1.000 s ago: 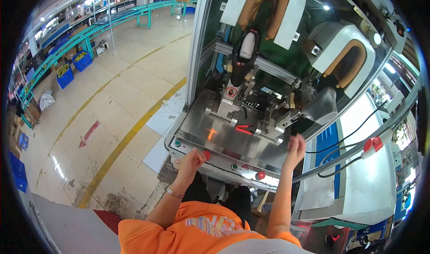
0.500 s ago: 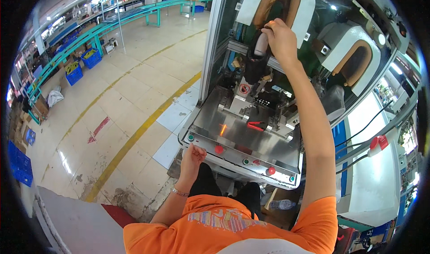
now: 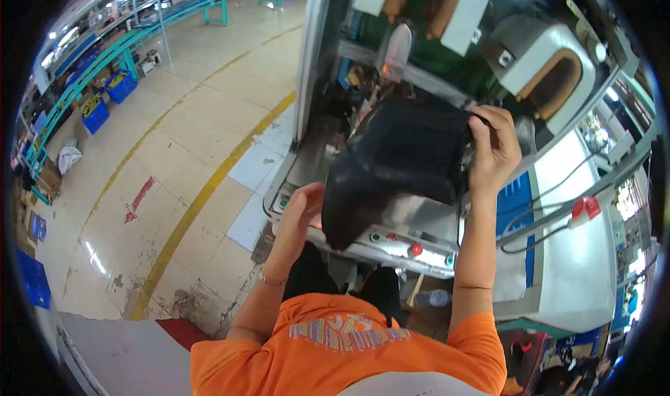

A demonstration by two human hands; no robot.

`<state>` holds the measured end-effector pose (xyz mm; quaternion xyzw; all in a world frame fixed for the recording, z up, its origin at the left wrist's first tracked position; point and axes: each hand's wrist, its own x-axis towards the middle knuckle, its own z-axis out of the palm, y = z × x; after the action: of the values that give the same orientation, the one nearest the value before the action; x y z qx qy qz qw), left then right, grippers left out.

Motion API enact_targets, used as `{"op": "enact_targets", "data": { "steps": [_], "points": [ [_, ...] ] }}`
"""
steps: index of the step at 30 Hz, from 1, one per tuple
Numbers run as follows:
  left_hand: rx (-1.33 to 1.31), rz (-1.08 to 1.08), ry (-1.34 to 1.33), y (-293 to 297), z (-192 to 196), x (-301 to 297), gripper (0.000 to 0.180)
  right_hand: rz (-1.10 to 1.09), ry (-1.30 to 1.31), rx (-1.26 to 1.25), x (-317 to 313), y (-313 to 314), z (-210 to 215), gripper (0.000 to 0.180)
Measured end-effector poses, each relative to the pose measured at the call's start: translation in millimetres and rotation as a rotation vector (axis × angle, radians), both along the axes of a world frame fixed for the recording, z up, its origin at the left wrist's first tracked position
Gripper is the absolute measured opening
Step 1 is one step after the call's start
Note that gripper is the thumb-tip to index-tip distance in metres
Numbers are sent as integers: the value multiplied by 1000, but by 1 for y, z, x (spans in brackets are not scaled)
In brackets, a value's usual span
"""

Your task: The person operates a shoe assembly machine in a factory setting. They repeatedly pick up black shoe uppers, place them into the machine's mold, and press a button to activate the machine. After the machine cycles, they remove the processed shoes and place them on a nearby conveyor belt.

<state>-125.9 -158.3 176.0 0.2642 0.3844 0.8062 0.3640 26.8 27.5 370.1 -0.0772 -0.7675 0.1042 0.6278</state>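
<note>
A black boot upper hangs tilted in front of the machine, its toe pointing down and to the left. My right hand grips the edge of its shaft, thumb on the near side. Close beside the toe end is my left hand, fingers stretched out and apart. Whether its fingertips touch the leather, I cannot tell. Behind the boot upper stands the bare, shiny form of the machine. Much of the metal worktop is hidden by the boot upper.
White clamp heads with brown pads hang above, and another padded head sits at right. Red and green buttons, including a red one, line the worktop's front edge. A white cabinet stands on the right; blue crates lie far left.
The black boot upper has come off the machine's form toward me, in my right hand, which moved down and right. My left hand has risen and its fingers have opened beside the toe.
</note>
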Motion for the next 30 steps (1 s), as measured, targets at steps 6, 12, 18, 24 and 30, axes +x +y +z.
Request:
{"op": "enact_targets", "data": {
  "steps": [6,12,18,24,30],
  "points": [
    [247,-965,-495,30,29,77,36,318,-63,-310,95,26,-71,14],
    [-67,-931,-430,77,-8,155,41,-129,-10,-792,202,15,-130,20],
    [-407,-1037,-610,111,-45,210,35,-449,-744,-580,245,-135,-125,62],
    [-827,-1142,-917,125,-55,282,28,-879,-926,-997,284,-199,-155,45],
    [-978,-1508,-921,101,-68,316,21,-1290,-698,-885,350,-200,-144,21]
  ]
}}
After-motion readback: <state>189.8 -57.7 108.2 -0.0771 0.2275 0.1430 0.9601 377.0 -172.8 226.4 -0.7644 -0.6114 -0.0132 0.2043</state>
